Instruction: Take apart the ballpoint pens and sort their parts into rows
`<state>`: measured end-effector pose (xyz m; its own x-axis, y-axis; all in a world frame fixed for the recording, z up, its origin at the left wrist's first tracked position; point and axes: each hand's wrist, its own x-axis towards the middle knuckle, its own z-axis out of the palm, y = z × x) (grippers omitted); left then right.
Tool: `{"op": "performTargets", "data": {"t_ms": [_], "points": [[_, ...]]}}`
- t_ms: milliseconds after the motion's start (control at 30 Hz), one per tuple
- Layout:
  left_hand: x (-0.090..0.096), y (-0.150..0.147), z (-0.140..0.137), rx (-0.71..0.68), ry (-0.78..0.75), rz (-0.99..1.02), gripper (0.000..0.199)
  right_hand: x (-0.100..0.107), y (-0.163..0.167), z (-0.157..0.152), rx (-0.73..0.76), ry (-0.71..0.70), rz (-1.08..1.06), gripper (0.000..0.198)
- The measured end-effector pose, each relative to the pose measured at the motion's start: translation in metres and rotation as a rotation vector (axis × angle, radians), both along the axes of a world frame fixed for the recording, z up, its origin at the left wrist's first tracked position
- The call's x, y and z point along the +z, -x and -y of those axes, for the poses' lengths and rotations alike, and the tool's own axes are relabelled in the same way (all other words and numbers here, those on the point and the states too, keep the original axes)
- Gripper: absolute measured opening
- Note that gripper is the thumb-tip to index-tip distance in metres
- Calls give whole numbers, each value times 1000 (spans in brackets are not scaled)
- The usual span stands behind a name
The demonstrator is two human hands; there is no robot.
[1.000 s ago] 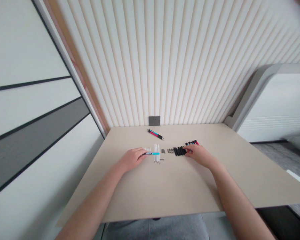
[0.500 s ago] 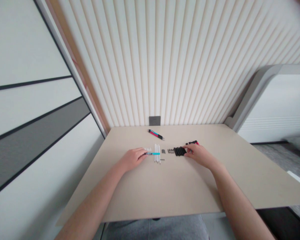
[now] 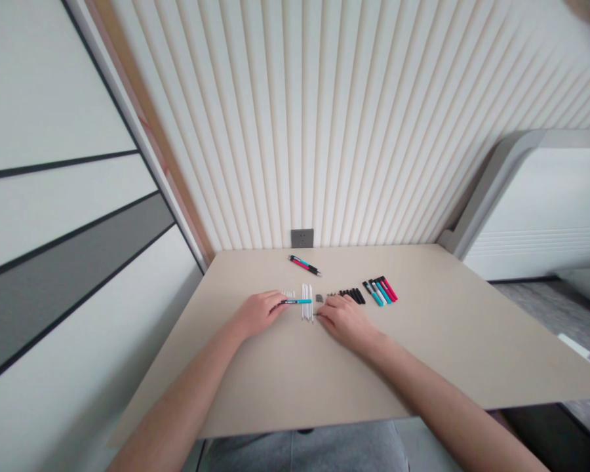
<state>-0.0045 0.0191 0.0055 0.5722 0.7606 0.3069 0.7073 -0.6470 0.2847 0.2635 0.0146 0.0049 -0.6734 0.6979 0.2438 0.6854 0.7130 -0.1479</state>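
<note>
My left hand (image 3: 260, 313) is closed around a blue and black pen barrel (image 3: 302, 301), which points right over a row of white pen refills (image 3: 305, 311). My right hand (image 3: 344, 319) rests low on the table, its fingertips pinched at a thin dark spring-like piece (image 3: 316, 314) beside the refills. Small grey parts (image 3: 319, 298) lie just above those fingertips. Metal pen tips (image 3: 330, 295) are partly hidden behind the right hand, as are the black grips (image 3: 354, 295). Small white pieces (image 3: 288, 294) show behind the left fingers.
Several more pen barrels (image 3: 379, 291) in blue, white and red lie at the right end of the row. Two assembled pens (image 3: 305, 265) lie together near the back of the table (image 3: 295, 380). A grey wall socket (image 3: 302, 238) sits just above the back edge.
My right hand has moved left from beside the black grips to the thin dark piece near the refills, uncovering the barrels on the right. My left hand still holds the blue barrel.
</note>
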Motion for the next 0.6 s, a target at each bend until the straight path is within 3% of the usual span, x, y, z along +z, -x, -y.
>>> {"op": "performTargets", "data": {"t_ms": [200,600], "points": [[0,0,0,5,12,-4,23,-1,3,2,-49,-21,18,30],[0,1,0,4,-17,-37,23,-1,11,-11,-406,-141,82,28]]}}
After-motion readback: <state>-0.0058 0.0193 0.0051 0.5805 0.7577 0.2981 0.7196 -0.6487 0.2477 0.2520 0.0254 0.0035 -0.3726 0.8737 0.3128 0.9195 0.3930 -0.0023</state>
